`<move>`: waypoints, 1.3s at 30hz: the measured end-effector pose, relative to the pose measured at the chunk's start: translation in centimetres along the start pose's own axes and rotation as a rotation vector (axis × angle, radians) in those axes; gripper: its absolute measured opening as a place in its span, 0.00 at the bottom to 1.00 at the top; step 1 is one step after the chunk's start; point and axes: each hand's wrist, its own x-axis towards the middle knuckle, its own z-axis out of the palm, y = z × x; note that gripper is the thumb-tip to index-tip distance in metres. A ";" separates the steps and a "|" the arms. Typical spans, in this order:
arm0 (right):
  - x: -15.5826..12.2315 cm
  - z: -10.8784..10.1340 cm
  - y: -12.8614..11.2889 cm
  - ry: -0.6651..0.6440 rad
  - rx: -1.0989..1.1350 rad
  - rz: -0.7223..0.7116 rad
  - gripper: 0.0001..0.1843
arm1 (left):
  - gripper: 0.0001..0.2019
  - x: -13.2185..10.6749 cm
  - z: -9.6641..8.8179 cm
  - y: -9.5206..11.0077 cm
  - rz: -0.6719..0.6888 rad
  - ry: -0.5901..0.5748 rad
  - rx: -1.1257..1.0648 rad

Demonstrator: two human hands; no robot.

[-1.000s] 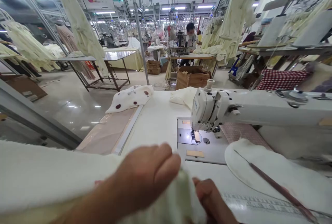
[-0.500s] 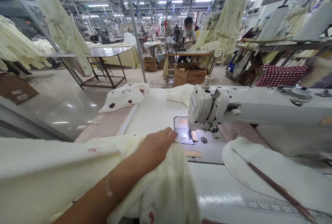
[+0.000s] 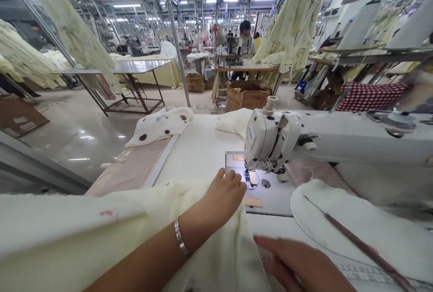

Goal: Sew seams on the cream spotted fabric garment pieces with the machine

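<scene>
My left hand (image 3: pixel 225 197), with a silver bangle at its wrist, is closed on the edge of a cream fabric piece (image 3: pixel 131 210) with reddish printed marks. It sits just left of the presser foot (image 3: pixel 249 177) of a white sewing machine (image 3: pixel 267 138); the fabric hangs toward me over the table. My right hand (image 3: pixel 297 260), slightly blurred, is low in the view with its fingers stretched out toward the fabric's right edge. Whether its fingertips touch the cloth I cannot tell.
White fabric pieces (image 3: pixel 365 220) lie at right under a thin pointed tool with a brown handle (image 3: pixel 358 240). A dark-spotted cloth (image 3: pixel 158 127) rests at the table's far left corner. Beyond stand a cardboard box (image 3: pixel 248 98) and a metal-legged table (image 3: pixel 142 66).
My left hand has moved right, closer to the presser foot, drawing the fabric edge with it. My right hand has come into view from below.
</scene>
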 end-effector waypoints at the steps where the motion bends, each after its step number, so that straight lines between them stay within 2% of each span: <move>1: 0.9 0.4 0.1 -0.031 0.000 -0.014 0.15 | 0.04 -0.2 -0.1 -0.2 -0.002 -0.003 -0.011; 4: 2.9 1.8 0.5 -0.089 -0.047 -0.015 0.16 | 0.03 0.1 -0.7 -1.2 -0.027 -0.017 -0.057; 7: 3.3 2.9 1.0 -0.070 -0.068 -0.030 0.14 | 0.02 0.8 -1.3 -1.4 -0.143 0.006 -0.075; 9: 2.9 3.1 1.3 -0.053 -0.067 -0.045 0.12 | 0.03 0.6 -1.6 -0.4 -0.196 0.032 -0.079; 12: 2.5 2.8 1.6 -0.082 -0.088 -0.055 0.05 | 0.04 -1.4 -1.4 2.3 -0.183 0.022 -0.110; 14: 2.6 2.2 2.1 -0.132 -0.101 -0.052 0.09 | 0.11 -3.2 -0.6 3.9 -0.181 0.040 -0.112; 16: 3.3 1.4 3.0 -0.189 -0.114 -0.060 0.07 | 0.19 -4.7 0.3 4.7 -0.186 0.067 -0.133; 18: 4.6 0.7 4.4 -0.217 -0.147 -0.066 0.03 | 0.23 -5.6 0.8 4.6 -0.177 0.057 -0.213; 21: 6.6 0.3 6.5 -0.202 -0.232 -0.055 0.16 | 0.26 -5.5 0.8 3.6 -0.149 0.021 -0.325; 23: 7.5 0.4 7.5 -0.213 -0.292 -0.058 0.15 | 0.27 -4.9 0.7 2.8 -0.109 0.011 -0.369; 25: 7.7 0.4 8.2 -0.219 -0.340 -0.066 0.10 | 0.28 -4.1 0.7 2.0 -0.066 0.007 -0.391; 29: 7.1 0.7 9.3 -0.194 -0.410 -0.102 0.11 | 0.29 -3.0 1.1 1.2 -0.005 -0.006 -0.390; 33: 7.1 1.6 10.0 -0.187 -0.428 -0.154 0.22 | 0.31 -3.1 1.3 1.5 0.013 -0.013 -0.363; 34: 7.3 1.8 10.0 -0.190 -0.425 -0.161 0.22 | 0.32 -3.2 1.3 1.7 0.012 -0.009 -0.357; 36: 7.5 1.9 10.0 -0.193 -0.418 -0.169 0.15 | 0.32 -3.4 1.4 2.0 0.007 -0.006 -0.353; 39: 7.5 1.3 10.1 -0.177 -0.431 -0.162 0.08 | 0.30 -3.0 1.3 2.0 -0.006 -0.003 -0.363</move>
